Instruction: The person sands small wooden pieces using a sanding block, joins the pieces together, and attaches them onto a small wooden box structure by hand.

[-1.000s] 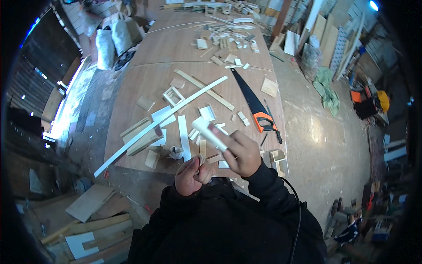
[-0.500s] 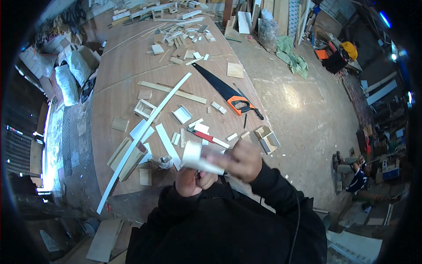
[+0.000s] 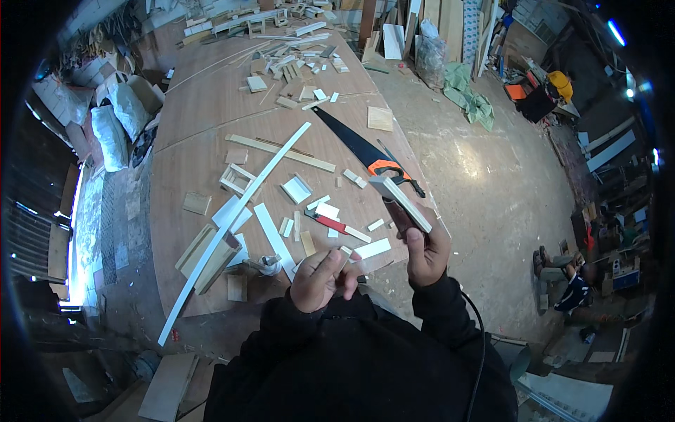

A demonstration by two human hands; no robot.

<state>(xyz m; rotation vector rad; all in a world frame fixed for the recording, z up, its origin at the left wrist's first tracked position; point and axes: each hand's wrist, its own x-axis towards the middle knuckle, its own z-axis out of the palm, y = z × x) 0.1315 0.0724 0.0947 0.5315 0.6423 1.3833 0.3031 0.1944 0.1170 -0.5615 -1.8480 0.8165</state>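
Note:
My right hand (image 3: 427,257) is raised at the table's right edge, its fingers closed round a small wooden box (image 3: 402,202) held tilted, a pale edge uppermost. Lower and to the left, my left hand (image 3: 318,280) pinches a small wood piece (image 3: 344,257) between thumb and fingers; most of that piece is hidden. A flat pale wood strip (image 3: 371,249) lies on the table between the hands. Just beyond it are a red-handled knife (image 3: 330,223) and several small wood blocks.
A handsaw (image 3: 351,144) with an orange and black handle lies near the table's right side. One long white strip (image 3: 235,228) slants across the left, overhanging the front edge. Small open wooden frames (image 3: 238,179) and offcuts (image 3: 288,70) cover the table (image 3: 193,133). Someone sits at far right (image 3: 571,288).
The pale piece formerly in my hands has left them, and a pale strip now lies on the table. My right hand has moved right and lifted the small box from the table edge.

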